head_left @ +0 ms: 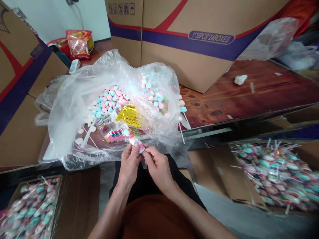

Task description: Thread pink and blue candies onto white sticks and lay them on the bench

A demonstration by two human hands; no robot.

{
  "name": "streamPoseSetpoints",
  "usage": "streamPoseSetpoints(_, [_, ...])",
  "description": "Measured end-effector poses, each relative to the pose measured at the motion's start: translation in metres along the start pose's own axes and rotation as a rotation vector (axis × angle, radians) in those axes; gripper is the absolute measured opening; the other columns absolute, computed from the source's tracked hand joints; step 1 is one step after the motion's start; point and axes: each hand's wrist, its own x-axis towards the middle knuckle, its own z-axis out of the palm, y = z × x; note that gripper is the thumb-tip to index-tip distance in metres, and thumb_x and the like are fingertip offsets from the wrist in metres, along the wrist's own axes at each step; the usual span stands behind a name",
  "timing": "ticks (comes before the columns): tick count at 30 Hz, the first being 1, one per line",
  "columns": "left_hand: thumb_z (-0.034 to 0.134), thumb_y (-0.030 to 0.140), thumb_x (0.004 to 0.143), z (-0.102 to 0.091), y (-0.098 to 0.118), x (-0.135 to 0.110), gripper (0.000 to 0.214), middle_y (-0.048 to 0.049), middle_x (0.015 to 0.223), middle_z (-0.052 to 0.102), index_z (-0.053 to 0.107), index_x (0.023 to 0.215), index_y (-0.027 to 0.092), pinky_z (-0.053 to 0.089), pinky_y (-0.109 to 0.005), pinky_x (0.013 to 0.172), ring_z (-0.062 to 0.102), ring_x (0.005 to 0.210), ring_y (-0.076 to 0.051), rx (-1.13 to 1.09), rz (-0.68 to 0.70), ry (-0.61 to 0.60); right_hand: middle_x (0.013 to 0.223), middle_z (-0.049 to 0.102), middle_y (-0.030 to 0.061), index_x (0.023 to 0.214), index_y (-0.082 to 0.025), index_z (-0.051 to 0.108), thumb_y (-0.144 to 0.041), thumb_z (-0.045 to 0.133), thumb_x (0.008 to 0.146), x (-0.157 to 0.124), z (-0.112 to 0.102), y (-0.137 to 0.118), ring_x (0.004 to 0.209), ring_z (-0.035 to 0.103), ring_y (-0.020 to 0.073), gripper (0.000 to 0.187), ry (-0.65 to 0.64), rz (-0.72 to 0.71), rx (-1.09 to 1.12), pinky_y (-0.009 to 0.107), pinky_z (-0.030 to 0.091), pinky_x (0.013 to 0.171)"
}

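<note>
Between thumb and fingers my left hand (131,157) pinches a small pastel marshmallow pop (134,140), in white, pink and blue, at the table's front edge. Close beside it, my right hand (157,162) is closed at the pop's lower end; what its fingertips grip there is hidden. Just beyond lie a bundle of gold twist ties (128,114) and clear packets with printed coloured labels (116,134). Loose pink, blue and white marshmallows (107,101) are heaped behind them. White sticks and white discs (87,134) lie to the left.
Clear plastic sheeting (72,96) surrounds the marshmallows on the wooden table (239,99). Large cardboard boxes (171,49) stand behind and at left. Boxes of finished-looking wrapped pops (279,169) sit low at right and left. A red snack bag (79,43) lies at the back.
</note>
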Motion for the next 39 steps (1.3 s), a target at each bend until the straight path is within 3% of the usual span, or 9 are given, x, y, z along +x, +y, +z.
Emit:
streamPoseSetpoints(4, [0.078, 0.047, 0.077, -0.005, 0.006, 0.002, 0.038, -0.0071, 0.093, 0.075, 0.071, 0.096, 0.016, 0.057, -0.03, 0.077, 0.072, 0.086, -0.019, 0.019, -0.026, -0.021, 0.067, 0.062, -0.0006, 0.084, -0.018, 0.062, -0.022, 0.05, 0.097, 0.001, 0.001, 0.0, 0.057, 0.056, 0.0114, 0.018, 0.068, -0.072, -0.033, 0.021, 0.042, 0.056])
streamPoseSetpoints(7, [0.079, 0.045, 0.078, -0.01, 0.017, 0.007, 0.037, -0.0078, 0.1, 0.074, 0.068, 0.1, 0.017, 0.056, -0.034, 0.084, 0.072, 0.095, -0.022, 0.003, 0.048, 0.023, 0.064, 0.06, -0.0013, 0.078, -0.018, 0.06, -0.019, 0.051, 0.096, -0.002, -0.005, 0.0, 0.055, 0.053, 0.0106, 0.02, 0.097, -0.184, -0.128, 0.021, 0.041, 0.056])
streamPoseSetpoints(10, [0.078, 0.043, 0.079, -0.009, 0.02, 0.011, 0.032, -0.0055, 0.093, 0.073, 0.067, 0.094, 0.017, 0.056, -0.034, 0.085, 0.072, 0.096, -0.022, -0.003, 0.12, 0.052, 0.063, 0.059, -0.0019, 0.076, -0.018, 0.06, -0.017, 0.052, 0.095, -0.004, -0.005, 0.001, 0.053, 0.051, 0.0098, 0.021, 0.092, -0.236, -0.161, 0.021, 0.039, 0.054])
streamPoseSetpoints(17, [0.071, 0.046, 0.084, 0.002, 0.004, 0.0, 0.03, -0.0031, 0.092, 0.072, 0.068, 0.096, 0.018, 0.056, -0.026, 0.078, 0.071, 0.087, -0.016, -0.004, 0.105, 0.035, 0.059, 0.061, -0.0025, 0.069, -0.021, 0.053, -0.023, 0.059, 0.087, 0.009, 0.009, 0.0, 0.051, 0.054, 0.011, 0.019, 0.135, -0.048, -0.121, 0.022, 0.041, 0.054])
streamPoseSetpoints(26, [0.073, 0.046, 0.083, -0.01, 0.014, 0.006, 0.031, -0.0039, 0.096, 0.072, 0.069, 0.096, 0.019, 0.055, -0.029, 0.081, 0.071, 0.085, -0.016, -0.004, 0.142, 0.022, 0.055, 0.047, -0.004, 0.063, -0.02, 0.049, -0.036, 0.049, 0.095, -0.009, -0.013, 0.008, 0.053, 0.044, 0.0107, 0.035, -0.257, 0.201, 0.091, 0.023, 0.034, 0.052])
streamPoseSetpoints(31, [0.078, 0.045, 0.078, -0.011, 0.008, 0.001, 0.038, -0.0076, 0.099, 0.073, 0.068, 0.103, 0.018, 0.056, -0.034, 0.083, 0.073, 0.088, -0.02, -0.002, 0.035, -0.003, 0.055, 0.045, -0.0049, 0.063, -0.02, 0.047, -0.034, 0.049, 0.094, -0.011, -0.006, 0.006, 0.052, 0.041, 0.01, 0.034, -0.229, 0.195, 0.168, 0.022, 0.032, 0.051])
streamPoseSetpoints(39, [0.073, 0.043, 0.083, -0.011, 0.005, -0.006, 0.031, -0.0094, 0.091, 0.076, 0.073, 0.096, 0.015, 0.055, -0.036, 0.086, 0.071, 0.093, -0.023, 0.038, 0.041, 0.017, 0.056, 0.046, -0.0046, 0.067, -0.02, 0.048, -0.033, 0.049, 0.096, -0.002, 0.01, 0.001, 0.052, 0.043, 0.0104, 0.032, -0.159, 0.096, 0.228, 0.023, 0.036, 0.053])
